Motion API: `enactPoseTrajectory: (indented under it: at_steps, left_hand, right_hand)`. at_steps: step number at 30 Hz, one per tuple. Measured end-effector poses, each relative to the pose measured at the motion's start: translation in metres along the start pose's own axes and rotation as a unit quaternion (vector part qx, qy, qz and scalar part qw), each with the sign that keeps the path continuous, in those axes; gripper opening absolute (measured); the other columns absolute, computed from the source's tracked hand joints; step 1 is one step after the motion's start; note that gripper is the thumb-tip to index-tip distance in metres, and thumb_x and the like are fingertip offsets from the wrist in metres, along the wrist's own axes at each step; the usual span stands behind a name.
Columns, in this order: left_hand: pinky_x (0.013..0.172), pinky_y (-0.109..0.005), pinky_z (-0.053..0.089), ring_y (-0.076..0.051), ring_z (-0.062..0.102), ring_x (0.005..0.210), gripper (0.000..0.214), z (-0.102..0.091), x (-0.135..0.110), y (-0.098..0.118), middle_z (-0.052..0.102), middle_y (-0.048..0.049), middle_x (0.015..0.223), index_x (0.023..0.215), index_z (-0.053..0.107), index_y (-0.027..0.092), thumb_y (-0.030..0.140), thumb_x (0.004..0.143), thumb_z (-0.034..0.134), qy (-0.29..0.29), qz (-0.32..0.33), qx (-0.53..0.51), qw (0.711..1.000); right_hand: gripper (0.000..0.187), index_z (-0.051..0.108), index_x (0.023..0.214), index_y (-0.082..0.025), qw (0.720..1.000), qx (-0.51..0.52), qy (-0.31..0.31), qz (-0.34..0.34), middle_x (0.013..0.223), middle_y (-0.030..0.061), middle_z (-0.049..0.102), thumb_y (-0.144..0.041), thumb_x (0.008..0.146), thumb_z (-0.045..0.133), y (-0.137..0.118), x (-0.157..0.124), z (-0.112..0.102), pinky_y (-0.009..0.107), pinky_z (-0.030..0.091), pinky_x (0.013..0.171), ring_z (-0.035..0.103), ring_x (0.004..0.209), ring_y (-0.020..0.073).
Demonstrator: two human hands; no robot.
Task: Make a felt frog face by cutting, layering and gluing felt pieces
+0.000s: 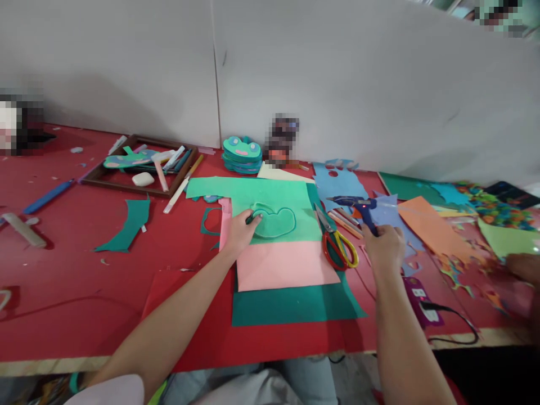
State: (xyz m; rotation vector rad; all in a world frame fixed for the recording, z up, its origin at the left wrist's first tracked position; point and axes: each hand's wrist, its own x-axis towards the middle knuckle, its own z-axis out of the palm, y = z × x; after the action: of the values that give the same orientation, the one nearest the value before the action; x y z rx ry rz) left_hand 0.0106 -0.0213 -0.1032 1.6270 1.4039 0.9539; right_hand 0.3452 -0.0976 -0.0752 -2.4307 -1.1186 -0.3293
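Observation:
My right hand (pixel 385 244) is closed around the handle of a dark blue hot glue gun (pixel 366 209), its nozzle pointing left. My left hand (pixel 242 229) pinches a small dark object (pixel 250 218) whose kind I cannot make out. It rests at the left side of a rounded, frog-head-like green outline (pixel 275 224) on a light green sheet (pixel 270 194). Below that sheet lie a pink sheet (pixel 287 267) and a dark green sheet (pixel 291 306). Scissors (pixel 337 247) with one red and one yellow handle lie partly open between my hands.
Stacked frog-face cutouts (pixel 242 154) stand by the wall. At the left is a brown frame (pixel 126 188) with pens and cutouts. A purple power strip (pixel 424 304) with a plugged cable lies right of my arm. Another person's hand (pixel 523 267) shows at the right edge, near colourful scraps (pixel 485 208).

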Motion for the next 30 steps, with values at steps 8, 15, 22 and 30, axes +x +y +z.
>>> enactPoseTrajectory:
  at_steps: [8,15,22,30]
  left_hand:
    - [0.056,-0.025,0.028,-0.012,0.042,0.057,0.027,0.000,0.000,-0.001,0.042,0.0041,0.057,0.063,0.047,0.019,0.034,0.083,0.055,0.006,-0.002,0.000,1.000]
    - [0.054,-0.025,0.025,-0.012,0.040,0.055,0.030,0.000,0.001,0.000,0.038,0.0050,0.054,0.059,0.044,0.019,0.035,0.082,0.056,0.011,-0.003,-0.004,1.000]
    - [0.054,-0.024,0.026,-0.011,0.040,0.055,0.031,-0.001,0.000,0.002,0.037,0.0054,0.054,0.059,0.042,0.019,0.032,0.082,0.057,0.015,-0.005,-0.019,1.000]
    - [0.052,-0.024,0.026,-0.010,0.037,0.052,0.034,-0.001,0.003,0.000,0.035,0.0056,0.053,0.057,0.037,0.019,0.027,0.082,0.058,0.018,-0.010,-0.047,0.999]
  right_hand:
    - [0.041,0.068,0.091,-0.007,0.995,-0.029,-0.088,0.044,0.088,0.0173,0.060,-0.044,0.079,0.053,0.013,0.002,0.019,0.038,0.041,0.074,0.055,0.083,0.0284]
    - [0.046,0.068,0.100,-0.005,0.988,-0.060,-0.130,0.059,0.101,0.0220,0.061,-0.043,0.084,0.048,0.010,-0.001,0.029,0.041,0.044,0.078,0.060,0.089,0.0313]
    - [0.062,0.064,0.109,-0.004,0.977,-0.094,-0.149,0.119,0.115,0.0282,0.055,-0.056,0.084,0.044,-0.009,-0.009,0.012,0.047,0.045,0.082,0.059,0.099,0.0369]
    - [0.060,0.067,0.084,-0.014,0.970,0.217,-0.107,-0.030,0.082,0.0144,0.065,-0.060,0.088,0.029,-0.076,-0.045,0.011,0.038,0.044,0.075,0.059,0.079,0.0254]
